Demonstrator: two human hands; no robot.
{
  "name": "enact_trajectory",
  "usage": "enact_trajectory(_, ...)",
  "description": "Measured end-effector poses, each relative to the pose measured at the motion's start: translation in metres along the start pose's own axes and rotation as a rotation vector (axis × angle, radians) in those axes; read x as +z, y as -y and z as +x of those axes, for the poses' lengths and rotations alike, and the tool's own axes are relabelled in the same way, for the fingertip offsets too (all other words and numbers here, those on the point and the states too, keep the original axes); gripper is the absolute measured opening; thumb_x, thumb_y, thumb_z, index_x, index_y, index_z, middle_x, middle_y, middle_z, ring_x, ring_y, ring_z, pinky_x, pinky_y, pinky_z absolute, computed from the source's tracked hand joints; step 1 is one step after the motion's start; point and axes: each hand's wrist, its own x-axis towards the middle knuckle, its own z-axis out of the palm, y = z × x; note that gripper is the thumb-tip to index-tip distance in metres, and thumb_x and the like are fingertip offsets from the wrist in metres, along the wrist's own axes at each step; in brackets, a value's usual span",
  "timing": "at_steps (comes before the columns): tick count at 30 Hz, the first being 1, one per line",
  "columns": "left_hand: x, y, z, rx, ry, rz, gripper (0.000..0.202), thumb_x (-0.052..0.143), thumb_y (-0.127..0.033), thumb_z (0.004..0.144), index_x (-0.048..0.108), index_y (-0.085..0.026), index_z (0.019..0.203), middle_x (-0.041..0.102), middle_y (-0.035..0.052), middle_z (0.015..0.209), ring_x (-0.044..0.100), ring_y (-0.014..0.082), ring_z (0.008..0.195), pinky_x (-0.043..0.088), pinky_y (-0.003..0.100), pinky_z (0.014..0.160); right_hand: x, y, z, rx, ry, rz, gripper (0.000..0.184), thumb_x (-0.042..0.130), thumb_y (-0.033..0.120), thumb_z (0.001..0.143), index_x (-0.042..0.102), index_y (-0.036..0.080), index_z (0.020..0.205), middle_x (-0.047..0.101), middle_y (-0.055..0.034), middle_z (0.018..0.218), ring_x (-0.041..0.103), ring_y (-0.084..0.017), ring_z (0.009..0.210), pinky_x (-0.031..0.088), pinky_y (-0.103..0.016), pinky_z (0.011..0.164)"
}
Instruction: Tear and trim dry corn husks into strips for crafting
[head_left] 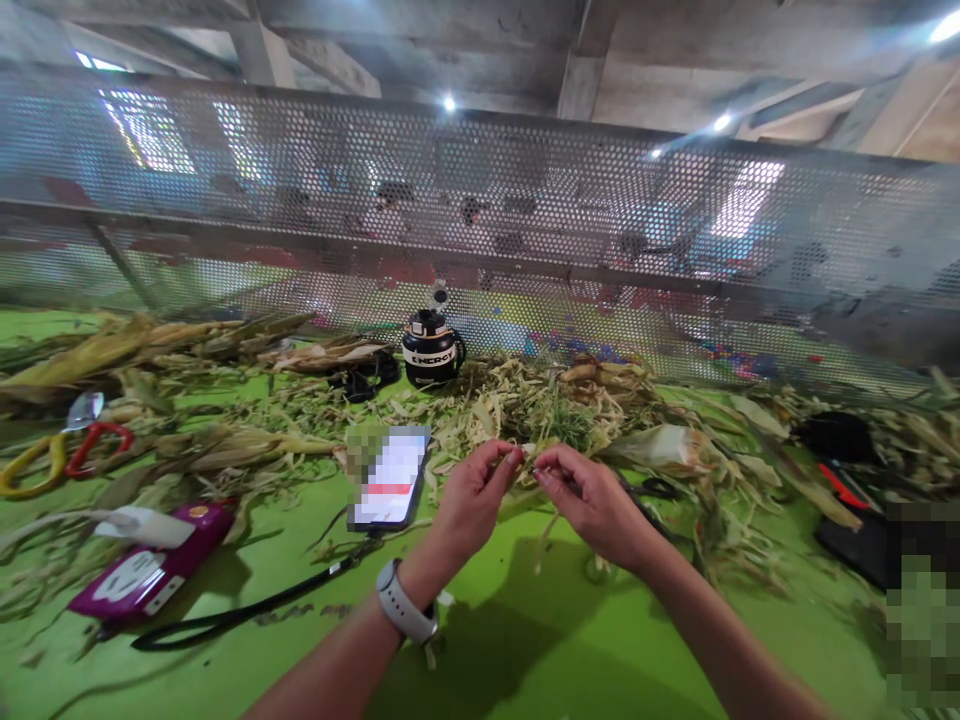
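Note:
My left hand (474, 500), with a grey watch band (405, 602) on its wrist, is closed in a pinch near the middle of the green table. Close beside it, my right hand (592, 505) pinches too. Between the fingertips shows a thin pale corn husk strip (529, 452), partly hidden by the fingers. A narrow piece of husk (541, 548) hangs below the hands. Just beyond them lies a heap of shredded husk (487, 415). A phone (390, 478) with a lit screen and a black strap (247, 605) rests left of my left hand.
A black bottle (431, 350) marked ENERGY stands before a perforated metal screen (525, 230). Left are scissors (64, 465) with yellow and red handles and a purple power bank (154, 565). Whole dried husks (660, 448) lie right. People show dimly behind the screen.

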Motion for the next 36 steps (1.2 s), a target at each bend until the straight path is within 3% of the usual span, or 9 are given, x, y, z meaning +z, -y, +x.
enact_trajectory(3,0.001,0.000,-0.001,0.002,-0.005,0.014,0.027,0.048,-0.042,0.084,0.057,-0.017,0.078,0.046,-0.0029,0.063,0.038,0.0109,0.059,0.030,0.021,0.053,0.000,0.001,-0.001,0.021,-0.003,-0.034,0.014,0.043,0.029,0.089,0.051,0.019,0.092,0.047,0.0038,0.062,0.043,-0.010,0.055,0.034,-0.021,0.053)
enact_trajectory(6,0.001,-0.001,-0.001,-0.020,0.008,0.011,0.028,0.047,-0.042,0.084,0.057,-0.017,0.078,0.043,-0.0037,0.061,0.035,0.0101,0.056,0.028,0.021,0.051,0.001,0.001,-0.003,0.061,-0.091,-0.144,0.020,0.051,0.035,0.086,0.047,0.019,0.098,0.055,0.0002,0.076,0.050,-0.012,0.059,0.037,-0.023,0.054)
enact_trajectory(10,0.000,-0.001,-0.001,-0.051,0.022,-0.019,0.029,0.048,-0.044,0.084,0.055,-0.017,0.077,0.037,-0.0052,0.057,0.030,0.0087,0.051,0.024,0.021,0.047,0.002,0.001,-0.004,-0.011,-0.188,-0.371,0.019,0.054,0.036,0.084,0.047,0.019,0.090,0.056,-0.0032,0.084,0.053,-0.014,0.063,0.038,-0.025,0.056)
enact_trajectory(13,-0.001,0.000,0.000,-0.059,0.029,-0.027,0.029,0.048,-0.045,0.084,0.054,-0.017,0.076,0.035,-0.0060,0.056,0.027,0.0078,0.049,0.022,0.020,0.044,0.000,0.002,-0.003,-0.106,-0.157,-0.409,0.011,0.049,0.028,0.088,0.049,0.020,0.081,0.056,-0.0031,0.081,0.053,-0.014,0.066,0.039,-0.025,0.060)
enact_trajectory(16,-0.002,0.000,0.000,-0.077,0.046,-0.045,0.030,0.048,-0.046,0.083,0.054,-0.017,0.077,0.032,-0.0069,0.054,0.025,0.0071,0.048,0.020,0.020,0.043,-0.002,0.003,-0.002,-0.129,-0.134,-0.411,0.015,0.045,0.024,0.090,0.048,0.020,0.076,0.055,-0.0025,0.076,0.052,-0.013,0.065,0.039,-0.024,0.060)
enact_trajectory(28,-0.003,0.002,0.003,-0.138,0.042,-0.174,0.035,0.050,-0.051,0.081,0.047,-0.018,0.071,0.027,-0.0097,0.049,0.021,0.0044,0.040,0.016,0.018,0.038,-0.006,0.000,-0.001,-0.119,-0.106,-0.360,0.017,0.047,0.028,0.090,0.052,0.019,0.076,0.058,-0.0026,0.076,0.053,-0.013,0.067,0.039,-0.024,0.063)
enact_trajectory(32,-0.004,-0.002,0.001,-0.167,0.128,-0.174,0.036,0.049,-0.052,0.081,0.043,-0.019,0.068,0.034,-0.0087,0.050,0.030,0.0054,0.040,0.024,0.018,0.039,-0.002,-0.004,0.000,-0.131,-0.125,-0.360,0.015,0.048,0.028,0.089,0.055,0.019,0.079,0.059,-0.0033,0.078,0.054,-0.014,0.070,0.040,-0.024,0.064)
enact_trajectory(36,-0.006,-0.003,0.000,-0.111,0.161,-0.210,0.031,0.051,-0.047,0.081,0.048,-0.017,0.071,0.048,-0.0032,0.063,0.046,0.0098,0.059,0.039,0.021,0.056,-0.003,-0.003,0.000,-0.134,-0.153,-0.333,0.015,0.048,0.028,0.089,0.058,0.019,0.083,0.059,-0.0035,0.080,0.055,-0.014,0.071,0.042,-0.024,0.064)
